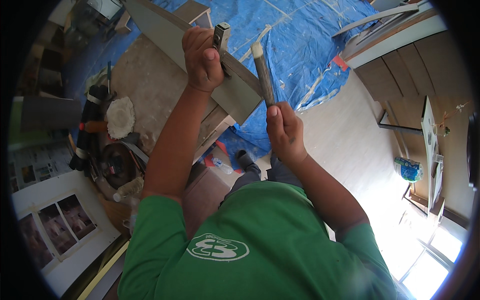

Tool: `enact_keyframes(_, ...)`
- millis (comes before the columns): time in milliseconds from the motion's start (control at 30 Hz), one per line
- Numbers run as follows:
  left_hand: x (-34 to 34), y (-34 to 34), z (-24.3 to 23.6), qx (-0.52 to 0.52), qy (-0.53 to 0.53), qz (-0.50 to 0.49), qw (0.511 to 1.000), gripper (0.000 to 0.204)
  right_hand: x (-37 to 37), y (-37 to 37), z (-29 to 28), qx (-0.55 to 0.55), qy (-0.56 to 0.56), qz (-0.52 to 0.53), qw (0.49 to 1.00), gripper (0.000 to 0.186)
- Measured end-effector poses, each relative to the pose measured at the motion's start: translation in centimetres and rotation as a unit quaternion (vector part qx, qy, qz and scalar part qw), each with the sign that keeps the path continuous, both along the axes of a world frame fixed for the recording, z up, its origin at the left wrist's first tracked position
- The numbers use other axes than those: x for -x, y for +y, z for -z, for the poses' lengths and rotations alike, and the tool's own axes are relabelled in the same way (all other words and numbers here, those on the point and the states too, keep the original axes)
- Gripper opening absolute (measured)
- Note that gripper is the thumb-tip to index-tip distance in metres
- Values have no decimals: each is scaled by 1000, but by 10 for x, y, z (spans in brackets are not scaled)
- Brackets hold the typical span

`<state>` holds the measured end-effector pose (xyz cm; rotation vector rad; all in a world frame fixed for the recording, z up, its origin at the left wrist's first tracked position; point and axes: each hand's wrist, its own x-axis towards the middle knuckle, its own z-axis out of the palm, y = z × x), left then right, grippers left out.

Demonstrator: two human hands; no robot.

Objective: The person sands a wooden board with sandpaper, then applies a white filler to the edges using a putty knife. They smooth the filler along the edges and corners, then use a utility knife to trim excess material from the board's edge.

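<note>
My left hand (202,65) is closed around a small, narrow metal piece (221,36) that stands up past the thumb. It is at the edge of a long, pale flat panel (240,97) lying slantwise in front of me. I cannot make out the metal piece's exact kind, and the fingers hide its lower part. My right hand (285,127) grips the lower end of a rough wooden stick (265,75) with a pale, blunt tip. The stick points upward and away from me, just right of the panel's near end.
A blue tarp (295,40) covers the floor ahead. The panel rests over a dusty brown worktop (150,75). At left lie a white cloth bundle (120,117), a black roll (91,125) and a plastic bottle (129,190). Cabinet fronts (420,70) stand at right.
</note>
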<state>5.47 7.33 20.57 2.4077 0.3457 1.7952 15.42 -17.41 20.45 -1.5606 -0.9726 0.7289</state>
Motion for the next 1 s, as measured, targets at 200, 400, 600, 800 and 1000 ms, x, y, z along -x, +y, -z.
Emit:
enact_keyframes(200,-1,0,-2,7,3,8,1000,66,-3,-23,-9,25,83,20,996,36)
enact_keyframes(400,0,-1,-1,11,13,3,1000,70,2,-20,-6,44,8,24,999,38)
enact_keyframes(600,11,-5,-5,34,33,13,999,72,-13,0,-37,66,83,46,993,39)
enact_keyframes(800,3,0,-1,6,17,11,1000,69,10,-56,-34,101,32,12,994,38)
enact_keyframes(1000,0,4,2,-7,1,9,1000,65,-9,10,-50,133,68,33,988,46)
